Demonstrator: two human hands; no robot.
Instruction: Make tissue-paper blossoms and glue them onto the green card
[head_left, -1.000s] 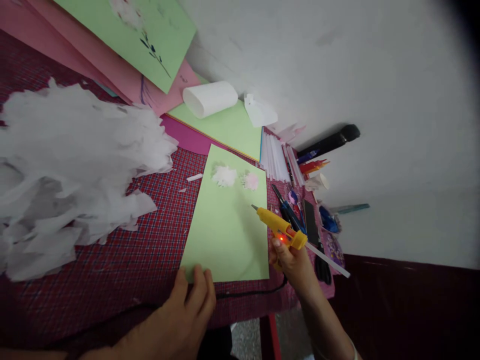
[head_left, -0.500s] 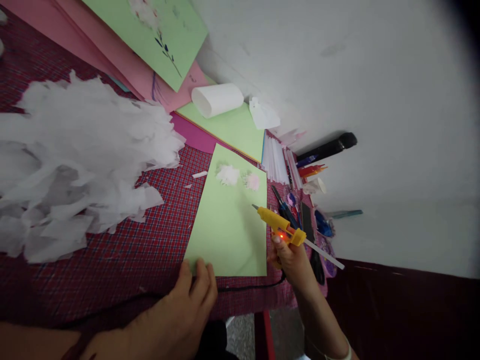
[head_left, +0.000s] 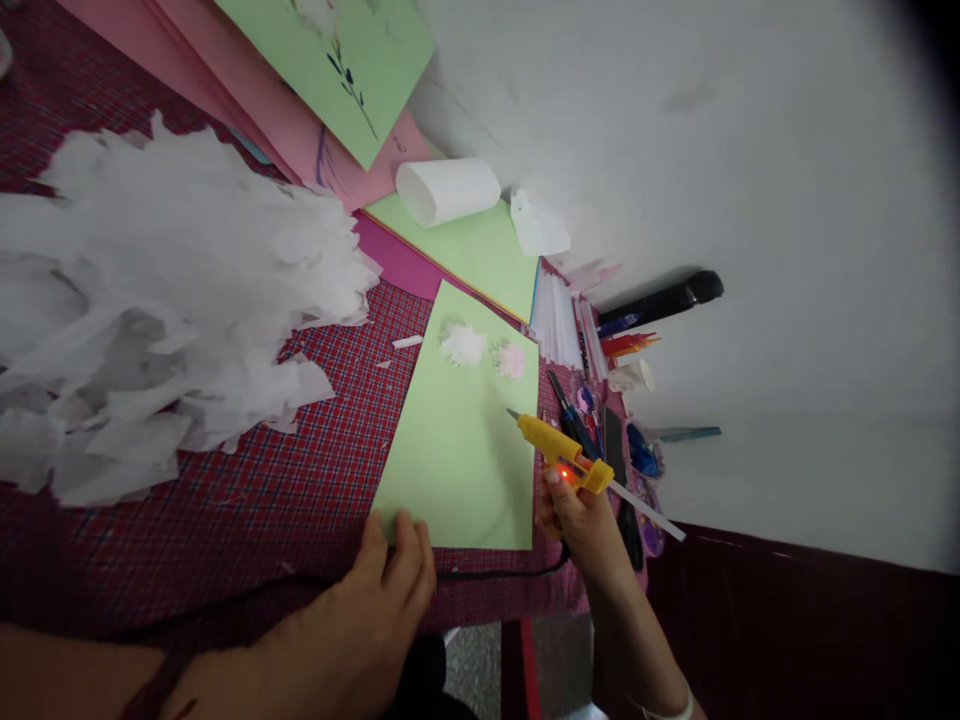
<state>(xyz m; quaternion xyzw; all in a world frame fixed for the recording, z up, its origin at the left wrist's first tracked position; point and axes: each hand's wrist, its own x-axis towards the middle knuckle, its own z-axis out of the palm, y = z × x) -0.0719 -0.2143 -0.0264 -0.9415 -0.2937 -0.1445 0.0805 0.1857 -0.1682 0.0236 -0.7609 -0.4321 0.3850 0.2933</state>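
A sheet of light green paper (head_left: 465,450) lies on the checked cloth, with a fluffy white paper flower (head_left: 463,345) and a smaller pink one (head_left: 511,361) on its far part. My left hand (head_left: 375,600) rests at the sheet's near left corner, fingers a little apart with their tips on its edge. My right hand (head_left: 577,515) is closed around the grip of a yellow hot glue gun (head_left: 559,445). Its nozzle points left over the sheet, below the flowers. A red light glows on the gun, and a white glue stick (head_left: 649,508) sticks out behind.
A heap of white tissue pieces (head_left: 172,290) covers the left. Green and pink sheets (head_left: 352,90), a white paper roll (head_left: 448,190) and glue sticks (head_left: 556,320) lie toward the wall (head_left: 787,250). Pens and tools (head_left: 574,410) crowd the right edge. A black cord (head_left: 502,575) runs along the near side.
The view has shifted slightly, so the items on the table appear a little higher and further right. Both hands keep nearly the same pose, the right one still gripping the glue gun.
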